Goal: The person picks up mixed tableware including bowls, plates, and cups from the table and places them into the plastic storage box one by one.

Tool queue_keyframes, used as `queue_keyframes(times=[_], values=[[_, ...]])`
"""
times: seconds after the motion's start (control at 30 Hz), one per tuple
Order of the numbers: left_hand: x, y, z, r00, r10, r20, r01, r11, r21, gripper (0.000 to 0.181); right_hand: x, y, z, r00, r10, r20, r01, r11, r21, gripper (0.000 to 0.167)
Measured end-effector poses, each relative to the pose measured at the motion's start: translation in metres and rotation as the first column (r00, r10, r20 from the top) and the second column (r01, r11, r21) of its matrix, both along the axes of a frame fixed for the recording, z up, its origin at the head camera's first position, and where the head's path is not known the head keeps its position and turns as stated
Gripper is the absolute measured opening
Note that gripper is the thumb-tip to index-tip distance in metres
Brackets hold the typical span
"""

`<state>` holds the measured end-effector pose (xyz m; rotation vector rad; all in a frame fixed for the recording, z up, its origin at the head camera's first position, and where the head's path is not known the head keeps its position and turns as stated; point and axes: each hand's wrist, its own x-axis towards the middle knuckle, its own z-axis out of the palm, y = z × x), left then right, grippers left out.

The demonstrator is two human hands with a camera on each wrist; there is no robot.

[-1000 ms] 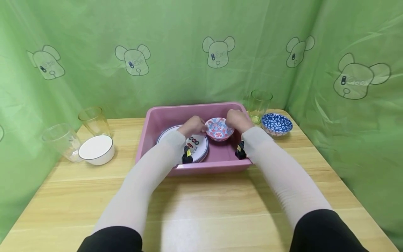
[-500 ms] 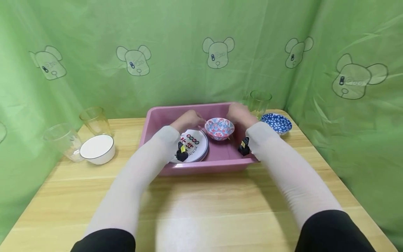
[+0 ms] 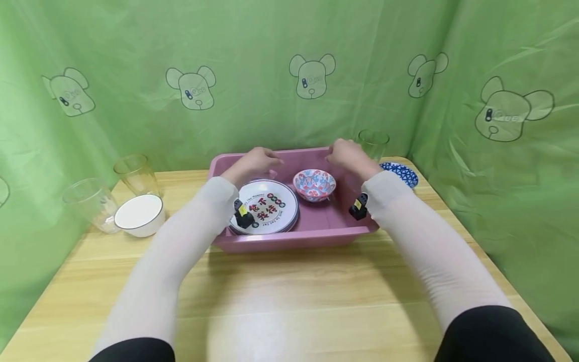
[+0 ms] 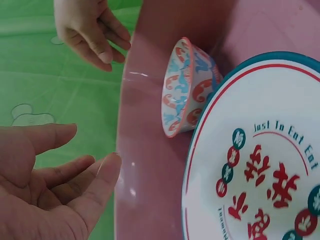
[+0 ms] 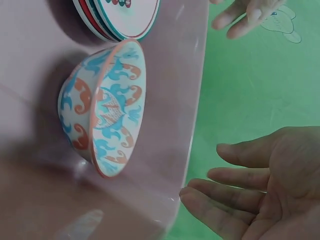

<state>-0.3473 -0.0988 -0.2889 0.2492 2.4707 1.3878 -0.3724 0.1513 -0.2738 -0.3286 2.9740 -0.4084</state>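
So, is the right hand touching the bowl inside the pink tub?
Apart. The right wrist view shows a clear gap, with the tub wall visible between the right hand and the bowl.

Top plate (image 4: 260, 155): you read "Just To Eat Eat" and, less clearly, "Moment" | same plate: large red Chinese characters (image 4: 282, 186), too stylised for you | rightmost bear print (image 3: 504, 115): faint letters ending "ee"

Green curtain (image 3: 253, 123), cartoon animal faces (image 3: 312, 83) all over, wraps the back and both sides; wood-grain worktop (image 3: 289, 296) tucked right inside, black wrist cameras (image 3: 244, 217) in shot: it's a screened-off booth! Glass tumblers (image 3: 137, 176) and a white bowl (image 3: 147, 226) lend a kitchen touch, but with the room beyond hidden, home or lab is hard to call.
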Motion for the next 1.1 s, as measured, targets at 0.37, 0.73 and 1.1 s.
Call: queue_keyframes(times=[0.37,0.73,1.1], values=[[0.023,-0.043,0.017,0.996,0.019,-0.084,-0.024,0.998,-0.059,0.044,0.007,0.016,0.019,0.999,0.011,0.037,-0.012,1.0,0.026,0.05],[0.041,-0.077,0.023,0.986,0.089,-0.138,-0.092,0.996,-0.018,0.045,0.011,0.036,0.013,0.999,0.039,0.009,-0.039,0.998,0.04,0.049],[0.064,-0.115,0.021,0.965,0.158,-0.208,-0.165,0.986,-0.02,0.047,0.017,0.054,0.006,0.998,0.054,0.012,-0.055,0.996,0.072,0.054]])
